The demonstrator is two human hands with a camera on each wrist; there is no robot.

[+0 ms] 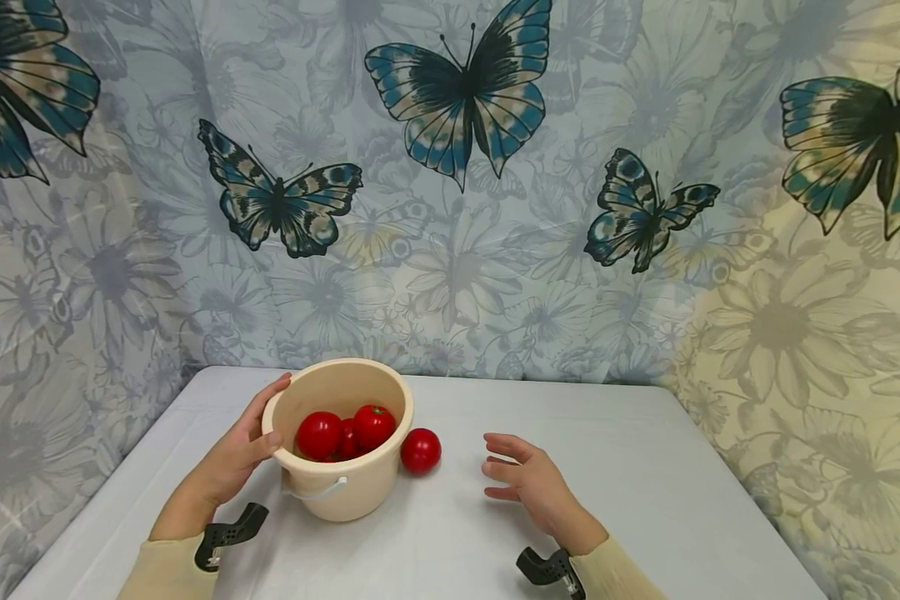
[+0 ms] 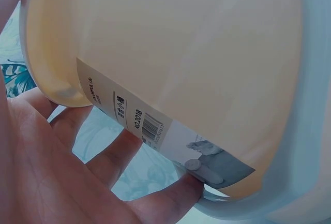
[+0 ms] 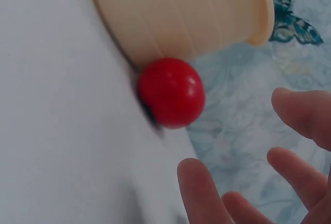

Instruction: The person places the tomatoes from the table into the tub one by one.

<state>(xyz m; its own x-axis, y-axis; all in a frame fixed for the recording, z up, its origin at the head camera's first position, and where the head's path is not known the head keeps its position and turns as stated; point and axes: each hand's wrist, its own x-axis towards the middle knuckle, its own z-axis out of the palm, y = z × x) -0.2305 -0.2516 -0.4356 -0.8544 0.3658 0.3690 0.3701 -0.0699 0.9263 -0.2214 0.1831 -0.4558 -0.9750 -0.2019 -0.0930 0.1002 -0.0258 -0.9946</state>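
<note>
A cream bucket (image 1: 341,492) with a pale wire handle stands on the left part of the table. Inside it lie several red tomatoes (image 1: 373,426), one showing a green stem mark. My left hand (image 1: 232,457) grips the bucket's left side, thumb at the rim. In the left wrist view, fingers (image 2: 116,157) of that hand are against the bucket wall, by a printed label (image 2: 155,125). One more tomato (image 1: 421,451) rests on the table at the bucket's right side. To the right of this tomato, my right hand (image 1: 532,483) is held apart from it, fingers spread, holding nothing.
The table (image 1: 450,550) has a white cover. Behind it and at both sides hangs a patterned cloth (image 1: 465,275) with butterflies and flowers. Each wrist wears a black camera mount (image 1: 228,533).
</note>
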